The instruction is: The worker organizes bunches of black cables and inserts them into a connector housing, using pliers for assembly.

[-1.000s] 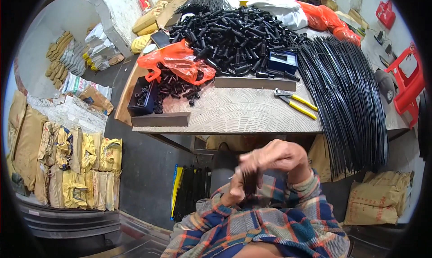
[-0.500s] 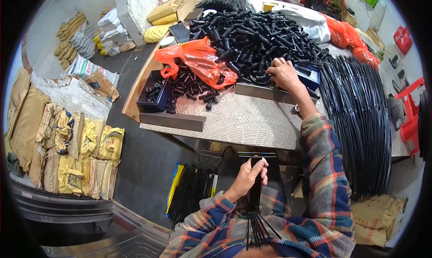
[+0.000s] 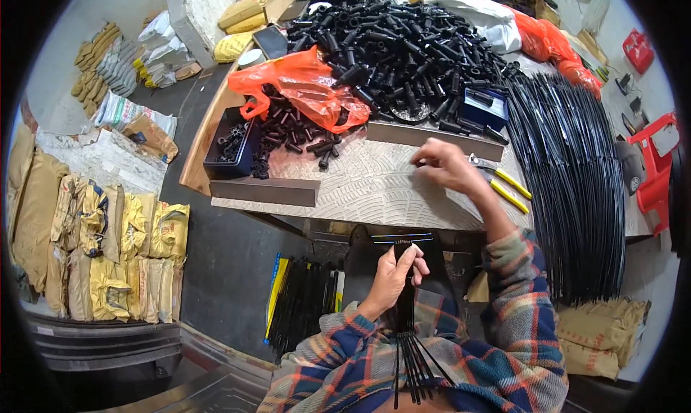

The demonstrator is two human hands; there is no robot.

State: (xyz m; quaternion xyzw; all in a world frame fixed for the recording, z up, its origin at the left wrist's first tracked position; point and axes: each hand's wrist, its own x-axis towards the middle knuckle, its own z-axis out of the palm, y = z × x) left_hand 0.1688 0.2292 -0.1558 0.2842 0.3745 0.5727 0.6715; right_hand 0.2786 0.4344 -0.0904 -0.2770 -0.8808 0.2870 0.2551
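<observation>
My left hand (image 3: 392, 280) is closed around a bundle of thin black rods (image 3: 407, 308), held upright over my lap. The rods' upper ends sit just above my thumb, and their lower ends fan out toward my body. Over the table's near part is my right hand (image 3: 446, 169), fingers curled together and slightly blurred. A tiny dark thing may be at its fingertips, too small to name. Behind it lies a big heap of black tubular plastic parts (image 3: 403, 53). Yellow-handled pliers (image 3: 509, 190) lie just right of my right wrist.
A metal strip (image 3: 435, 140) edges the heap, another (image 3: 266, 191) the table's front left. Nearby are an orange bag (image 3: 302, 89) over small black parts, a dark bin of small rings (image 3: 232, 143) and a blue box (image 3: 484, 110). Long black rods (image 3: 568, 182) cover the right side.
My right hand has drawn back from the heap's front edge toward me, over the bare tabletop. The pliers have come into sight. My left hand keeps its hold on the rods.
</observation>
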